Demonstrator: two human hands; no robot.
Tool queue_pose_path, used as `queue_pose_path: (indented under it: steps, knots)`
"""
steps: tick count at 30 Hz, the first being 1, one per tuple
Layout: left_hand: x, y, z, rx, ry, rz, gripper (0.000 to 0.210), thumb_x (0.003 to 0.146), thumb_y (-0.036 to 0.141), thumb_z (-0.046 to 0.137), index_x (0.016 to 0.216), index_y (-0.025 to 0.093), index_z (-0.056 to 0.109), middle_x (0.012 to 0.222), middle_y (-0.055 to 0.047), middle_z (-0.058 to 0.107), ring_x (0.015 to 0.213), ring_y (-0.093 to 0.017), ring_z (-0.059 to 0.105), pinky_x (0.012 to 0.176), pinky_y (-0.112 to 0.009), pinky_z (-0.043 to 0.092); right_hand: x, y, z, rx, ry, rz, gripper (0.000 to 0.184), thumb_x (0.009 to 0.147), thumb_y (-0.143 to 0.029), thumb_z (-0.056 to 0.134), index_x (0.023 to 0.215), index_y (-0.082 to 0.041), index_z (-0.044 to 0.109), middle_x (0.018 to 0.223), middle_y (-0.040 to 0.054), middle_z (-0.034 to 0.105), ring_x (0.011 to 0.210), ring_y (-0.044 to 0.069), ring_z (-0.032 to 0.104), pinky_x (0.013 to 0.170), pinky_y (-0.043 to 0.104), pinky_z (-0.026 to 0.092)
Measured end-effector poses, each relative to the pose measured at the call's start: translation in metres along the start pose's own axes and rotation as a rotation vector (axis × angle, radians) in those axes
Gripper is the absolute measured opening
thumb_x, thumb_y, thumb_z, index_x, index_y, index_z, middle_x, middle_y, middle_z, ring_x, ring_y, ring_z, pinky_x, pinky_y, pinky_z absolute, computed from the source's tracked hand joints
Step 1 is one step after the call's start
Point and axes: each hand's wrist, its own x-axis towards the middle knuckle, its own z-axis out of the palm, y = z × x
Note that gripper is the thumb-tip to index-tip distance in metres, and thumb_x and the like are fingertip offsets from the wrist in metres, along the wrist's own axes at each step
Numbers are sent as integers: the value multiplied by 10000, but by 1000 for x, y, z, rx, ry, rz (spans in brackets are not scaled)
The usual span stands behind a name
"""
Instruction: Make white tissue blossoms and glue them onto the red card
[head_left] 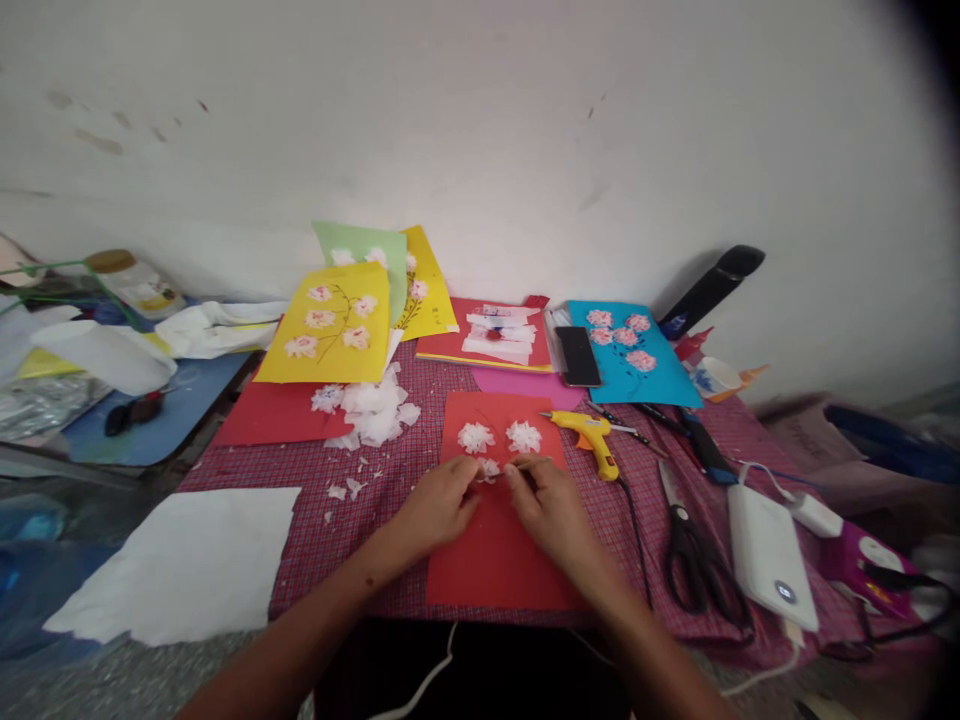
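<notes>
Both hands meet over a sheet of red card (495, 560) on the cloth-covered table. Between my fingertips is a small white tissue-paper flower (489, 469), low in a group on the card. My left hand (444, 500) pinches its left side, fingers closed. From the right, my right hand (546, 500) has thumb and fingers closed at the flower's edge; a thin stick-like thing shows by its fingers, too small to name. Just above, two fuller tissue flowers, a left one (475, 437) and a right one (523, 436), sit on the card.
Right of the card lie a yellow glue gun (595, 436), black-handled scissors (694, 560), a white power bank (772, 555) and a phone (578, 356). Tissue petals (377, 408) pile at left. Finished-looking flower pictures on yellow card (330, 300) and blue card (637, 350) stand behind.
</notes>
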Motion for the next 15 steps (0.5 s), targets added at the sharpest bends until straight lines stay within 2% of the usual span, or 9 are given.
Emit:
queue_pose_path:
  steps: [5, 9, 12, 15]
  knots:
    - [-1, 1, 2, -6, -1, -18, 178, 837, 102, 540, 965, 220, 501, 922, -32, 620, 844, -198, 587, 757, -318, 463, -4, -4, -7, 59, 64, -6, 186, 977, -276, 517, 921, -210, 681, 910, 86, 754, 815, 225, 710, 747, 335, 532]
    - [-11, 7, -5, 19, -6, 12, 133, 898, 136, 522, 1004, 215, 534, 989, -46, 636, 906, -198, 593, 813, -322, 469, -24, -6, -19, 134, 121, 22, 181, 975, -311, 539, 931, -204, 679, 854, 69, 730, 749, 208, 687, 709, 319, 521]
    - [-16, 0, -26, 121, 0, 9, 116, 971, 194, 459, 977, 208, 574, 985, -52, 638, 908, -198, 593, 814, -319, 465, -50, 2, -17, 265, 88, 125, 217, 987, -352, 529, 888, -212, 661, 682, 18, 657, 599, 182, 634, 601, 292, 501]
    - [-10, -20, -55, 312, 115, -80, 210, 1004, 221, 398, 963, 191, 602, 961, -71, 622, 930, -219, 582, 830, -342, 457, -71, 15, -5, 373, 102, 206, 220, 976, -395, 549, 922, -213, 660, 616, -1, 626, 549, 186, 614, 547, 287, 501]
